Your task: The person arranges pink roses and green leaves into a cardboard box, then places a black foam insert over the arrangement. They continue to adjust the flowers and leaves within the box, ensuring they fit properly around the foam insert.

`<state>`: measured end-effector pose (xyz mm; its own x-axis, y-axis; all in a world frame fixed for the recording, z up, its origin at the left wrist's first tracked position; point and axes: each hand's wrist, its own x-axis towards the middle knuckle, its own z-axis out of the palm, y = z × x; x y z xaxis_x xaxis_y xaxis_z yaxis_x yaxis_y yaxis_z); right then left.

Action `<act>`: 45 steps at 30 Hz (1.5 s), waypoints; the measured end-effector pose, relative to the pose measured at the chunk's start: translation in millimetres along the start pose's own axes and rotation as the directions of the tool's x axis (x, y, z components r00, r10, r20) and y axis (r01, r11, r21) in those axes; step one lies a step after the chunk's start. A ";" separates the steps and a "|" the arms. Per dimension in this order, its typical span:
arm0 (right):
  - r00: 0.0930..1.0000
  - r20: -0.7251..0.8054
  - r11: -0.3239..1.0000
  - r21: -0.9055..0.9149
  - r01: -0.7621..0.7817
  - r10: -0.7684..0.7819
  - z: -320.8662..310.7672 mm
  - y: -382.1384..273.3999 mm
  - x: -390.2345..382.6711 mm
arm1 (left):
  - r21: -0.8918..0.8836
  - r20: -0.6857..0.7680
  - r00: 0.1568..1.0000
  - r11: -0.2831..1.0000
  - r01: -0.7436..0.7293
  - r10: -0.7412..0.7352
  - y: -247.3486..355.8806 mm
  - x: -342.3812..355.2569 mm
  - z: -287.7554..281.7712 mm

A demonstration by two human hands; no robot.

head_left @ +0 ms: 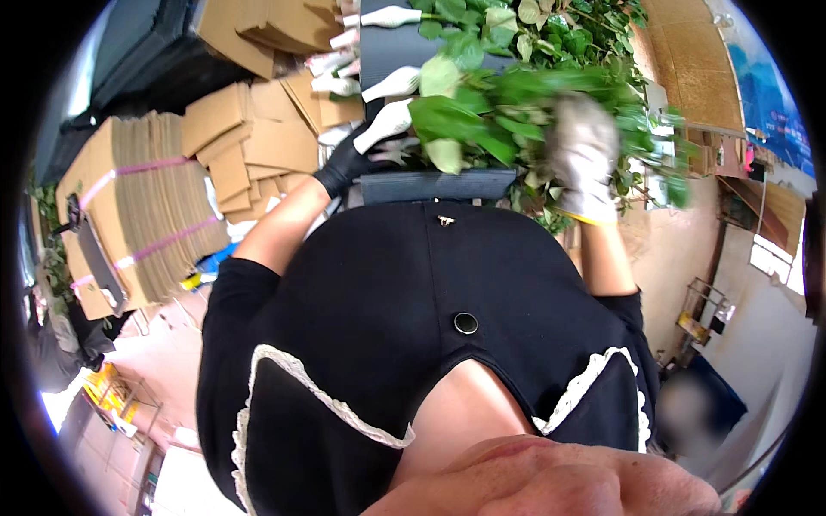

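Observation:
My left hand (344,165), in a black glove, is at the left end of a leafy flower stem. Its fingers close around the white-sleeved flower head (385,126), partly hidden beneath it. Broad green leaves (465,125) spread rightward from that head. Among the leaves further right is my right hand (587,159), in a pale, soiled glove with a yellow cuff edge. Motion smears its fingers and the foliage around them. More white-sleeved flower heads (393,84) lie in a row just beyond, over a dark grey surface (391,52).
Flat cardboard stacks (142,202) tied with pink strap stand at the left. Loose cardboard pieces (249,146) lie beside them. A dark grey edge (439,187) runs close before my body. More leafy stems (594,30) fill the far right. A brown board (693,60) stands beyond.

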<state>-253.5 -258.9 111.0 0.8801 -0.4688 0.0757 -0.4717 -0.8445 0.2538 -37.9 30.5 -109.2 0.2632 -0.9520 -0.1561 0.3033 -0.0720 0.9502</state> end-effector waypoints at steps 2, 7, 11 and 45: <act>0.973 -0.120 0.980 0.002 -0.197 0.196 78.3 -11.0 -18.1 | 0.558 0.059 0.958 0.786 -0.266 0.282 22.5 3.9 8.7; 0.868 -0.249 0.789 0.363 0.495 -0.429 -55.9 -33.4 26.8 | 0.618 -0.003 0.955 0.751 -0.230 0.295 30.9 -5.1 10.7; 0.700 0.025 0.651 0.391 0.650 -0.714 8.1 -122.8 67.0 | 0.564 0.044 0.955 0.781 -0.267 0.295 26.0 0.7 7.6; 0.655 0.036 0.578 0.510 0.637 -0.755 3.6 -110.8 85.8 | 0.472 -0.039 0.980 0.868 -0.153 0.194 48.7 16.8 -10.3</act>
<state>-126.0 -206.4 86.0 0.9304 0.3209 -0.1771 0.2604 -0.9187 -0.2968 -9.3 14.1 -68.3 0.3521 -0.9357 0.0210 -0.2091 -0.0568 0.9763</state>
